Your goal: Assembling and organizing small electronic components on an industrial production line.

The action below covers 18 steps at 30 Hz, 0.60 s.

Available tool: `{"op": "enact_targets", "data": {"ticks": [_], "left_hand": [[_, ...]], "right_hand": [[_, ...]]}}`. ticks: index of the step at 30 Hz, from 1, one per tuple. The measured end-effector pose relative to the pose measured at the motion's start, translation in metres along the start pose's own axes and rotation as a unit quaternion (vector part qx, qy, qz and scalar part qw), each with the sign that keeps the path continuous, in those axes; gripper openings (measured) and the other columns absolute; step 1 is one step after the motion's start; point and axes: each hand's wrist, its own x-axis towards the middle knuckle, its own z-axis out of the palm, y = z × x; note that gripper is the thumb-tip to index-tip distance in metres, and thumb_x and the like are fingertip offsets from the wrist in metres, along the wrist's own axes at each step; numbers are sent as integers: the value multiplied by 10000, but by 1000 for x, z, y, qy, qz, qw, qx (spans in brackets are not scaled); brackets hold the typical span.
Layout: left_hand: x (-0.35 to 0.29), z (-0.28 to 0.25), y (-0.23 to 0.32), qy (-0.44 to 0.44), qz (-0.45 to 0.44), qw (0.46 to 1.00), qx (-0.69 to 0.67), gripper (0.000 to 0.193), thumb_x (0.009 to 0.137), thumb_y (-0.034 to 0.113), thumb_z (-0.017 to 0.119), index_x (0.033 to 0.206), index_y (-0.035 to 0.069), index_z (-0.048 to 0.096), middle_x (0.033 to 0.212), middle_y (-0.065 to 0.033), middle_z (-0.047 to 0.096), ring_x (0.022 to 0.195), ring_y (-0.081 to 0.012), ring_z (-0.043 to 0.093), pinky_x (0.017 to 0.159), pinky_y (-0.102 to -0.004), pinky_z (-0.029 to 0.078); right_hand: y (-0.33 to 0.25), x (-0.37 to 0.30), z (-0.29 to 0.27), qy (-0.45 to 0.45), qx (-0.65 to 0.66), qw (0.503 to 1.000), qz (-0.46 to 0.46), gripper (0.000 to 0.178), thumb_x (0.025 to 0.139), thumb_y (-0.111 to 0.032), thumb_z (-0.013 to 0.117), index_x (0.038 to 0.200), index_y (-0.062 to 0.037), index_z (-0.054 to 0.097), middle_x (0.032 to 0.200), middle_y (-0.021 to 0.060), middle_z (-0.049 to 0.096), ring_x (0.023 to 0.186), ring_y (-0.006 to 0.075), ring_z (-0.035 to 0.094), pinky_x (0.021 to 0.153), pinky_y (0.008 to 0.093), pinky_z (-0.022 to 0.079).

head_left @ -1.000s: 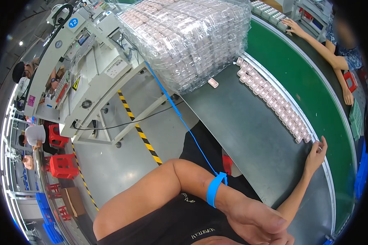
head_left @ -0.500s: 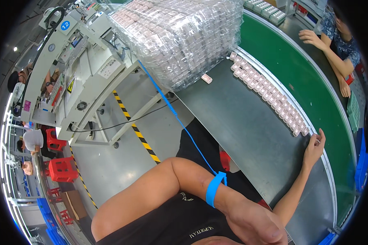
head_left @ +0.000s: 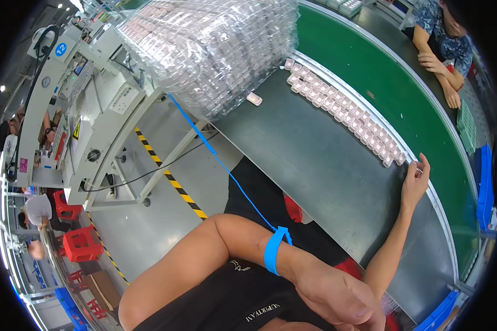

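Observation:
My right hand (head_left: 416,185) rests at the far edge of the grey metal table (head_left: 292,149), fingers raised and partly spread, with nothing visible in them. It is beside the near end of a long block of small pale-pink plastic pieces (head_left: 342,110), set in rows along the metal rail. My left hand (head_left: 337,292) is bent in front of my chest, close to the camera, its fingers mostly hidden at the lower edge. A blue wrist strap (head_left: 271,251) with a coiled blue cord circles that wrist. One single pink piece (head_left: 254,99) lies apart, near the wrapped stack.
A tall stack of clear trays (head_left: 210,55) in plastic wrap stands at the table's far left end. Beyond the rail runs a green conveyor belt (head_left: 381,83), with a co-worker (head_left: 439,55) across it. A white machine (head_left: 102,127) and red stools (head_left: 82,244) are to the left.
The view has shifted, so the table and stack appear further left and higher. My right hand stays by the row's end. The co-worker's raised hand has come down onto the other arm.

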Motion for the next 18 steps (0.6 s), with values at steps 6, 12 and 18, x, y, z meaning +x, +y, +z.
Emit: {"op": "enact_targets", "data": {"ticks": [6, 12, 18], "left_hand": [[-14, -1, 4, 33, -38, 999, -10, 650, 1112, 470, 449, 1358, -122, 559, 1349, -188, 624, 1289, -256, 576, 1099, -415, 421], [-23, -7, 11, 31, -79, 996, -20, 628, 1096, 470, 496, 1268, -126, 589, 1203, -178, 660, 1171, -234, 622, 1037, -389, 447], [-18, 1, 2, 71, -45, 996, -5, 661, 1094, 463, 505, 1352, -142, 566, 1280, -187, 659, 1205, -232, 611, 1043, -401, 459]], "right_hand": [[-8, -2, 2, -2, -1, 1000, 1, 388, 1013, -145, 645, 1386, -42, 619, 980, 30, 632, 718, 80, 524, 668, 257, 468], [-14, -4, 1, 1, 4, 1000, 3, 382, 1005, -129, 650, 1375, -34, 622, 976, 30, 633, 714, 79, 535, 650, 258, 472], [-15, -4, 3, -3, 7, 1000, 13, 382, 1010, -132, 646, 1378, -34, 621, 979, 27, 630, 717, 75, 535, 657, 250, 473]]}}
